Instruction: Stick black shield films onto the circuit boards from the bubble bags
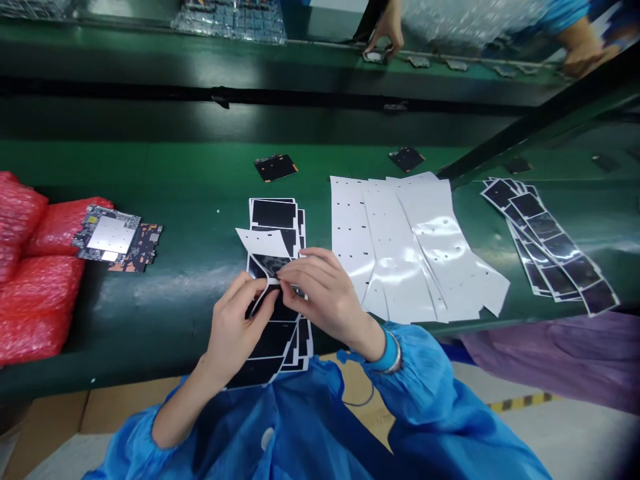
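Head view, as I watch remotely. L hand (239, 327) and R hand (323, 293) are together at centre, fingertips clamped on a curled black film sheet (270, 265) at its lifted edge, w/ a white backing flap (263, 243) standing up just behind it. The sheet lies directly above a fanned stack of black-and-white film sheets (273, 215), which runs under both hands on the green desk (150, 167).

Handling note (my read): a short pinch near the edge gives best control; keep the pull slow & the angle low to avoid creases, & keep fingers off the black face where poss.

R of hands: overlapping white perforated liner sheets (405, 247), creased in places; further R, an overlapping row of black film sheets (545, 240). Far side: a loose black pad (275, 167). L: a populated circuit board (107, 233) beside red bubble-wrap bags (30, 267). Near edge: my view's blue gown sleeve (425, 380). Top: a co-worker's hand (387, 33) at a 2nd green desk.
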Tool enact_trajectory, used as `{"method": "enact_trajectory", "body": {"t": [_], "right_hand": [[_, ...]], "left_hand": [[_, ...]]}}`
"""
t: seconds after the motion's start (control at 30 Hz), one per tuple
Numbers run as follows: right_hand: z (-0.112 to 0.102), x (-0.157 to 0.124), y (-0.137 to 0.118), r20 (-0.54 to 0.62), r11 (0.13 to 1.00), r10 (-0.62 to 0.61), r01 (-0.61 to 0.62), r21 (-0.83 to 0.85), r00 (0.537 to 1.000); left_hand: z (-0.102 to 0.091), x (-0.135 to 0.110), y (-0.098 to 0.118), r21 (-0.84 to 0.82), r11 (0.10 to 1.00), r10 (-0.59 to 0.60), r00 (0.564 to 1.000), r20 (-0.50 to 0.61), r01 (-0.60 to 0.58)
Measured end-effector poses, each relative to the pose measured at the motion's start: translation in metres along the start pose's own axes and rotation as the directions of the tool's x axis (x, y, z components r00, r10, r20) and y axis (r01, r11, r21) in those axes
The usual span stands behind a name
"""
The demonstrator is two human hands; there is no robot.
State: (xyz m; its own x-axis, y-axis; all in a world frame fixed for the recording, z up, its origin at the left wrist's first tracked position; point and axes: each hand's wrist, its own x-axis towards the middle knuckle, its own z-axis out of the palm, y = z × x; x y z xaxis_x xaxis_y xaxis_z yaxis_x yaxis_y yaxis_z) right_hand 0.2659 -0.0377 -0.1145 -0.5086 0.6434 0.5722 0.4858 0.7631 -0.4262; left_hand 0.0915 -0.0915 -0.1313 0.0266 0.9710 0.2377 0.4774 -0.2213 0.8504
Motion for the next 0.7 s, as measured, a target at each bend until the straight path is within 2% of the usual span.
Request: {"method": "enact_trajectory", "body": {"t": [0.07,0.13,0.2,0.23,0.27,0.3,0.37,0.4,0.47,0.5,0.57,0.63,0.7], "right_hand": [[-0.006,0.001,0.003,-0.075,0.972,0.205,-0.194,0.132,0.976],[-0.012,0.002,0.006,-0.158,0.881,0.436,-0.384,0.274,0.886],[-0.014,0.003,0.005,-0.224,0.79,0.579,-0.472,0.391,0.784],[-0.012,0.004,0.004,-0.237,0.776,0.592,-0.465,0.426,0.77],[-0.008,0.004,0.001,-0.227,0.782,0.57,-0.437,0.445,0.789],[-0.003,0.004,-0.003,-0.189,0.797,0.521,-0.395,0.457,0.832],[0.008,0.002,-0.01,-0.076,0.82,0.378,-0.295,0.491,0.923],[0.013,0.001,-0.013,-0.032,0.817,0.318,-0.257,0.516,0.948],[0.02,-0.003,-0.014,-0.007,0.784,0.306,-0.247,0.569,0.952],[0.022,-0.005,-0.012,-0.019,0.753,0.355,-0.274,0.598,0.935],[0.024,-0.009,-0.004,-0.03,0.66,0.502,-0.361,0.659,0.864],[0.025,-0.01,0.005,0.029,0.543,0.608,-0.442,0.714,0.793],[0.026,-0.009,0.012,0.129,0.446,0.642,-0.504,0.74,0.756]], "left_hand": [[0.002,-0.001,-0.014,-0.035,0.997,-0.075,0.996,-0.044,0.074],[0.006,-0.003,-0.03,0.034,0.995,-0.084,0.984,-0.157,0.091],[0.011,-0.005,-0.04,0.24,0.968,-0.009,0.968,-0.251,0.071],[0.012,-0.006,-0.042,0.341,0.938,0.033,0.966,-0.256,0.058],[0.014,-0.006,-0.041,0.399,0.916,0.055,0.97,-0.236,0.045],[0.014,-0.007,-0.039,0.404,0.914,0.058,0.977,-0.204,0.03],[0.013,-0.007,-0.03,0.268,0.963,0.019,0.993,-0.115,0.012],[0.011,-0.007,-0.026,0.145,0.989,-0.011,0.998,-0.068,0.021],[0.006,-0.007,-0.022,-0.163,0.981,-0.101,0.994,0.05,0.108],[0.004,-0.007,-0.022,-0.313,0.935,-0.137,0.983,0.119,0.169],[-0.001,-0.009,-0.026,-0.529,0.803,-0.175,0.957,0.232,0.275],[-0.003,-0.013,-0.03,-0.606,0.723,-0.191,0.939,0.286,0.331],[-0.005,-0.018,-0.033,-0.584,0.735,-0.209,0.934,0.288,0.345]]}}
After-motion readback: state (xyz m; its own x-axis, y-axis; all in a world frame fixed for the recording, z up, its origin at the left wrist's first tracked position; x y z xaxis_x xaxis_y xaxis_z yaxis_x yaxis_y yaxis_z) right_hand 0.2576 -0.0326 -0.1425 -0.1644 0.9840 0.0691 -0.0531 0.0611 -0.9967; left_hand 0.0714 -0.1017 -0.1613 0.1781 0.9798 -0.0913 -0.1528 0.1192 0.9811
